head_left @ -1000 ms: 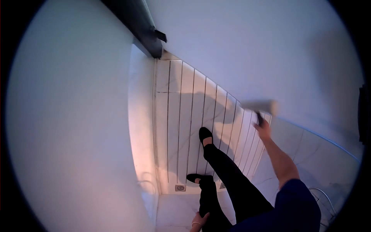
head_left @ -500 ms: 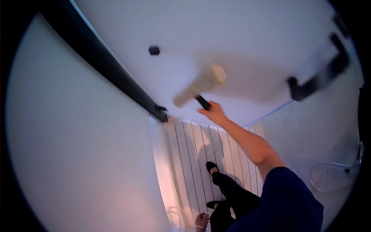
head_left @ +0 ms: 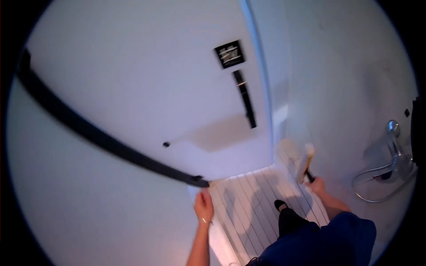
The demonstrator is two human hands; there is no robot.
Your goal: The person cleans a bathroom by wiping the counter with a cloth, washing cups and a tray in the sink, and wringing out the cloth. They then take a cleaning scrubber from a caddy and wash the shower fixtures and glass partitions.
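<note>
On the right, my right hand is closed around the black handle of a window washer. Its pale, fluffy head is blurred and stands close to the shower wall; whether it touches cannot be told. My left hand, with a bracelet at the wrist, is raised below the lower end of a long black strip. Its fingers look curled together, and what they hold, if anything, is hidden.
A chrome shower mixer with a looping hose sits at the right. A black bar and a black square plate are on the white panel. Underfoot is a grooved white floor.
The view has turned rightward. My right hand has carried the window washer from before the white panel to the wall on the right. My left hand has risen toward the black strip's end.
</note>
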